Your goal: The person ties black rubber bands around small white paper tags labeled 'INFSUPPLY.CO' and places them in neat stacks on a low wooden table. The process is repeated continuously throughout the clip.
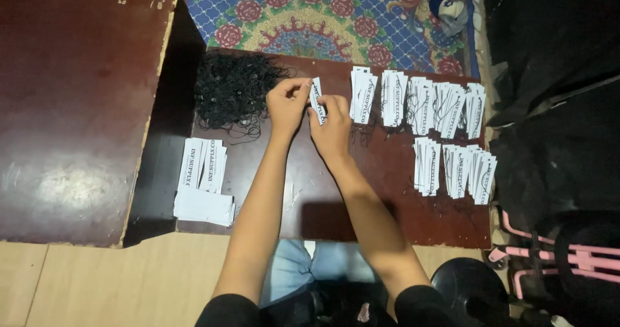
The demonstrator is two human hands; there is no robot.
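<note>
Now, going left to right: a stack of white paper tags (203, 172) lies by the low brown wooden board's (387, 217) left edge, beside a tangle of black strings (232, 91). Your left hand (287, 104) and right hand (330, 128) pinch one white tag (316, 98) between closed fingertips. A loose string could snag, I think. Strung tag rows (445, 127) crowd the right; open room lies near you.
</note>
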